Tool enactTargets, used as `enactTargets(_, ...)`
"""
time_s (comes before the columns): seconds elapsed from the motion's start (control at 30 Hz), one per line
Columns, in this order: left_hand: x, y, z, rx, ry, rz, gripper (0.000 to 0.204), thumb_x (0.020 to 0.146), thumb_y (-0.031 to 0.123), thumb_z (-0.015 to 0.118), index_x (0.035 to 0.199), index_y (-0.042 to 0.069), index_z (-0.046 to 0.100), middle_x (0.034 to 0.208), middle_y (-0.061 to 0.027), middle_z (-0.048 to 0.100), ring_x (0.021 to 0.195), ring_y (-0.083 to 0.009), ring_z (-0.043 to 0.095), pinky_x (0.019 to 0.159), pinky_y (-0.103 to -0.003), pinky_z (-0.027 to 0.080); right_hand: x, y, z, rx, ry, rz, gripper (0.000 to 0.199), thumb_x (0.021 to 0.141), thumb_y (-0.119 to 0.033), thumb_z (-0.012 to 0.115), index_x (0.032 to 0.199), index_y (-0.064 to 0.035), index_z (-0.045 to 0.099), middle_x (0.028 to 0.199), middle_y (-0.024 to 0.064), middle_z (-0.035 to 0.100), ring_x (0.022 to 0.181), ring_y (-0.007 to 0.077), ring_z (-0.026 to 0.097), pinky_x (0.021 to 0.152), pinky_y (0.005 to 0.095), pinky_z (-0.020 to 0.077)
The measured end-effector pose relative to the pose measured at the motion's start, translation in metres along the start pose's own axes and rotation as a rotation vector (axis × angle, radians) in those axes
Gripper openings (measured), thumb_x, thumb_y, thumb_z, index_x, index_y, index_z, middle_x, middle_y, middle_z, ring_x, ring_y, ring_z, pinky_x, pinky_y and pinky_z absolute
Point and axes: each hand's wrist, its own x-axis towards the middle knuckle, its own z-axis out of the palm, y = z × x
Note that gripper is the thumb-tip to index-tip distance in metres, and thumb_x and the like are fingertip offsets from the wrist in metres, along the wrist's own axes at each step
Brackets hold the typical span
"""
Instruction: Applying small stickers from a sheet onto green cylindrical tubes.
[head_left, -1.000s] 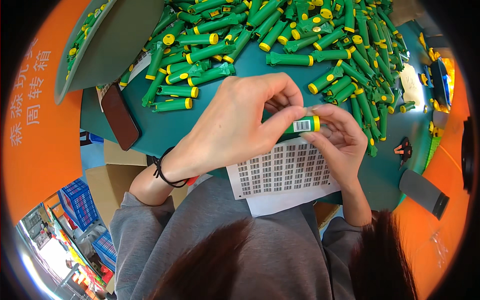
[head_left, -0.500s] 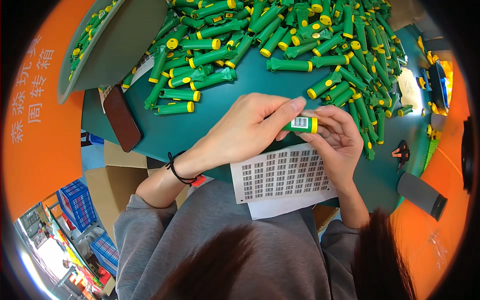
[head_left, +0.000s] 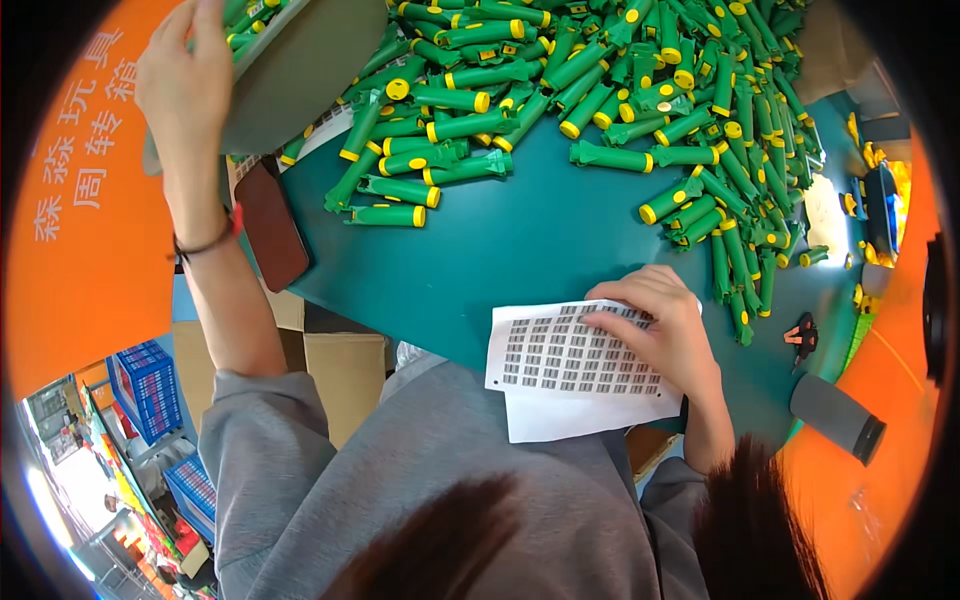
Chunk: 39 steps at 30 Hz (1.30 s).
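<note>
My left hand (head_left: 185, 85) reaches over the rim of a grey-green basin (head_left: 300, 85) at the upper left. Its fingers are stretched out and apart, with tips near the picture's top edge; I see no tube between them. Green tubes (head_left: 243, 40) with yellow ends lie inside this basin. My right hand (head_left: 665, 320) rests at the upper right of a white sheet of barcode labels (head_left: 570, 350). Its thumb lies over the printed rows, apart from the bent forefinger. Under the label sheet, a plain white sheet (head_left: 560, 415) shows at the table's near edge.
A large heap of green tubes (head_left: 610, 80) with yellow caps covers the far table (head_left: 450, 270). A dark red phone-shaped object (head_left: 272, 225) lies by the basin. At right are small black-and-orange snips (head_left: 801, 337) and a grey cylinder (head_left: 838, 415). An open cardboard box (head_left: 345, 375) stands below left.
My left hand has swung from the middle to the basin at the upper left. The labelled green tube is gone from between my hands. My right hand has lowered onto the label sheet.
</note>
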Motion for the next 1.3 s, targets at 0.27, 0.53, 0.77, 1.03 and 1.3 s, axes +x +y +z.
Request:
enactTargets(0.27, -0.162, 0.145, 0.008, -0.560, -0.659, 0.214, 0.027, 0.073, 0.011, 0.082, 0.099, 0.012, 0.075, 0.101, 0.0000, 0.069, 0.088, -0.0216, 0.063, 0.074, -0.034, 0.051, 0.020, 0.007, 0.005, 0.147, 0.070, 0.175, 0.017, 0.084, -0.010, 0.078, 0.099, -0.0012, 0.077, 0.085, 0.0096, 0.074, 0.076, 0.0182, 0.065, 0.069, 0.0294, 0.0502)
enactTargets(0.53, -0.174, 0.135, 0.038, -0.535, -0.523, 0.294, 0.032, 0.064, 0.006, 0.078, 0.095, 0.009, 0.073, 0.099, 0.0002, 0.068, 0.088, -0.0203, 0.061, 0.074, -0.034, 0.049, 0.041, 0.008, 0.009, 0.254, 0.119, 0.308, 0.019, 0.088, -0.012, 0.076, 0.101, 0.0018, 0.076, 0.090, 0.0098, 0.075, 0.079, 0.0127, 0.067, 0.072, 0.0256, 0.0529)
enactTargets(0.77, -0.173, 0.134, 0.048, -0.610, -0.552, 0.217, 0.020, 0.078, 0.007, 0.074, 0.096, 0.007, 0.066, 0.104, -0.0035, 0.066, 0.093, -0.0231, 0.061, 0.077, -0.035, 0.051, 0.052, 0.017, 0.011, 0.143, 0.180, 0.330, 0.021, 0.088, -0.012, 0.076, 0.104, 0.0014, 0.074, 0.092, 0.0093, 0.074, 0.079, 0.0133, 0.068, 0.071, 0.0263, 0.0538)
enactTargets(1.03, -0.167, 0.137, 0.049, -0.867, -0.681, -0.182, 0.013, 0.086, 0.007, 0.075, 0.096, 0.004, 0.066, 0.101, -0.0054, 0.067, 0.088, -0.0211, 0.060, 0.074, -0.032, 0.051, 0.076, 0.045, -0.033, -0.466, 0.416, 0.061, 0.031, 0.080, -0.011, 0.081, 0.110, -0.0075, 0.072, 0.112, 0.0084, 0.063, 0.110, 0.0264, 0.057, 0.095, 0.0366, 0.0464)
enactTargets(1.3, -0.137, 0.148, 0.036, -1.094, -0.729, -0.353, 0.011, 0.090, 0.004, 0.073, 0.098, 0.003, 0.067, 0.107, -0.0050, 0.068, 0.088, -0.0085, 0.054, 0.074, -0.022, 0.044, 0.044, 0.020, -0.017, -0.021, 0.410, 0.142, 0.033, 0.085, 0.002, 0.074, 0.117, -0.0014, 0.067, 0.122, 0.0110, 0.063, 0.106, 0.0209, 0.063, 0.088, 0.0347, 0.0537)
